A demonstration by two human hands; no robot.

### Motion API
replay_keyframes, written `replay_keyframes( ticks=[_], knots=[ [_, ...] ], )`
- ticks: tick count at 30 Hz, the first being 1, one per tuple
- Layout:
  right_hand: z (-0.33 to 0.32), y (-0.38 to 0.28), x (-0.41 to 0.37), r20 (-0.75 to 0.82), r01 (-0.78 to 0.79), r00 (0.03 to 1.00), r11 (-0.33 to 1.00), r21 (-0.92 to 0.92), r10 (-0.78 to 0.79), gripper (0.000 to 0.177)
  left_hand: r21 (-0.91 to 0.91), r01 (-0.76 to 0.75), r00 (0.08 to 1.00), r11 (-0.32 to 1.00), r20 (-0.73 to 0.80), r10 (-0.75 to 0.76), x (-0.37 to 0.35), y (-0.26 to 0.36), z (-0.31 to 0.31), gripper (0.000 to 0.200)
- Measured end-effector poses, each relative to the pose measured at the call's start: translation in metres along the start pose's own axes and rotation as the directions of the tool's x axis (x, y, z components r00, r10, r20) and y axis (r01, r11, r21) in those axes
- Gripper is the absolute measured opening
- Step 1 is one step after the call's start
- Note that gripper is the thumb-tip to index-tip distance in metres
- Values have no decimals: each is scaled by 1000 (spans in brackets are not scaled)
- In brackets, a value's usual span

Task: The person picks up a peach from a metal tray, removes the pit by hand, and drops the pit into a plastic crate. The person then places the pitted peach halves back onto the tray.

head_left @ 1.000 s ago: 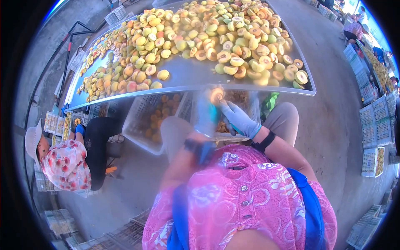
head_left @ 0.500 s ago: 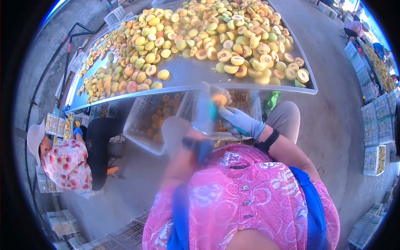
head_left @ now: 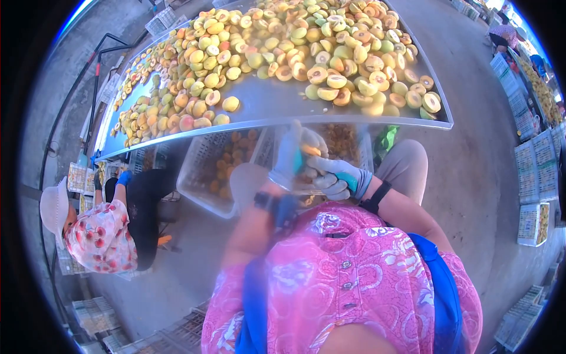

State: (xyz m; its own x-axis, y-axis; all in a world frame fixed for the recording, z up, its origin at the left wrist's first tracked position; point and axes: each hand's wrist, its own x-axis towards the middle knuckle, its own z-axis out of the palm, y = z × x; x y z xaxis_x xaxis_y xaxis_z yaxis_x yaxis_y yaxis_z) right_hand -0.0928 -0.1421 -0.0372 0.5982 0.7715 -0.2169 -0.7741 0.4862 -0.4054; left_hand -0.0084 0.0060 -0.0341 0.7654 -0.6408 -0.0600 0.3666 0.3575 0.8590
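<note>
Both my hands wear grey gloves with teal patches and meet just below the table's front edge. My left hand (head_left: 290, 158), partly blurred, has its fingers curled round an orange apricot (head_left: 311, 150). From the other side, my right hand (head_left: 337, 177) is closed, its thumb and forefinger pinching at the same fruit. Only a narrow strip of the apricot shows between the fingers. Whether a small blade is in either hand cannot be made out. Beyond them, many apricots (head_left: 283, 47), some whole and some halved, lie heaped on the metal table (head_left: 265, 97).
Under the table stand a white crate (head_left: 203, 197) with apricots and another crate (head_left: 367, 150) holding fruit pieces. A green bag (head_left: 386, 140) is beside my knee. To the left sits a co-worker (head_left: 97, 239) in a hat. Stacked crates (head_left: 536, 171) line the right.
My hands have moved slightly lower, and less of the apricot shows between them. My right hand's fingers are more curled. The co-worker at left has shifted a hand upward.
</note>
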Motion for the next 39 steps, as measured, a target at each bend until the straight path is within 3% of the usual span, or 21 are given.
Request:
replay_keyframes(
  ticks=[2, 4, 5, 7, 8, 10, 11, 12, 13, 14, 15, 16, 18, 20, 23, 25, 28, 35, 37, 38, 39],
  knots=[
    [-10, 2, 5, 42, -7, 999, 999, 46, 5, 31, -83, 42, 999, 996, 18, -40, 4, -11, -7, 59],
    [-21, 4, 9, 237, -65, 971, 979, 192, 18, 33, -474, -7, 957, 880, 254, 144, 14, -31, -18, 54],
    [-17, 3, 8, 241, -66, 970, 979, 194, 18, 33, -471, -7, 957, 882, 252, 142, 13, -27, -15, 54],
    [-7, 3, 4, 241, 25, 967, 970, 240, -84, 37, -274, -119, 966, 954, -254, 48, 11, -19, -10, 51],
    [-11, 2, 4, 247, 24, 965, 969, 245, -86, 37, -268, -117, 965, 956, -258, 45, 9, -13, -13, 51],
    [-27, -2, 0, 346, -28, 934, 942, 333, -95, 37, -540, -210, 943, 815, -332, 23, 4, 15, -37, 48],
    [-45, 0, 2, 352, -23, 930, 942, 335, -103, 37, -414, -288, 876, 863, -479, 63, 6, 19, -72, 42],
    [-69, 6, 8, 158, 82, 977, 934, 348, -144, 36, -188, -263, 816, 946, -566, 114, 0, 34, -87, 35],
    [-85, 11, 11, -44, 185, 983, 920, 345, -181, 36, 289, -221, 718, 931, -599, 356, -3, 42, -101, 33],
    [-88, 12, 13, -299, 230, 943, 934, 274, -145, 35, 482, -149, 684, 863, -581, 442, -3, 52, -105, 32],
    [-91, 12, 14, -294, 234, 944, 931, 279, -149, 35, 653, -66, 656, 755, -542, 526, 0, 59, -106, 33],
    [-93, 11, 16, -336, 233, 932, 936, 262, -138, 35, 659, -65, 658, 749, -536, 528, 6, 59, -104, 33],
    [-79, 5, 21, -532, 213, 838, 971, 113, -122, 36, 898, 141, 772, 418, -363, 521, 20, 64, -60, 35],
    [-79, 2, 21, -452, 209, 883, 968, 137, -126, 36, 997, 63, 885, 34, -72, 459, 54, 47, -62, 45],
    [-88, 4, 23, -399, 210, 903, 975, 79, -162, 35, 996, -45, 932, 71, 16, 361, 116, 26, -53, 59],
    [-82, 1, 22, -426, 209, 894, 971, 116, -141, 35, 991, -126, 964, -53, 135, 230, 145, 20, -41, 68],
    [-73, -1, 17, -439, 238, 881, 967, 92, -175, 37, 986, 16, 954, -164, 34, 298, 172, -4, -43, 72],
    [-58, -4, 9, -397, 220, 896, 976, 12, -197, 35, 981, -22, 968, -194, 69, 241, 158, 13, -23, 62],
    [-51, -7, 3, -424, 253, 876, 967, 2, -229, 35, 986, 7, 986, 167, -34, 163, 149, 17, -27, 58],
    [-47, -7, 1, -448, 281, 857, 960, -6, -254, 35, 986, 2, 986, 165, -30, 167, 146, 16, -34, 58],
    [-48, -6, -1, -447, 281, 857, 960, -8, -255, 35, 900, -18, 987, 436, -54, 152, 143, 14, -44, 53]
  ],
)
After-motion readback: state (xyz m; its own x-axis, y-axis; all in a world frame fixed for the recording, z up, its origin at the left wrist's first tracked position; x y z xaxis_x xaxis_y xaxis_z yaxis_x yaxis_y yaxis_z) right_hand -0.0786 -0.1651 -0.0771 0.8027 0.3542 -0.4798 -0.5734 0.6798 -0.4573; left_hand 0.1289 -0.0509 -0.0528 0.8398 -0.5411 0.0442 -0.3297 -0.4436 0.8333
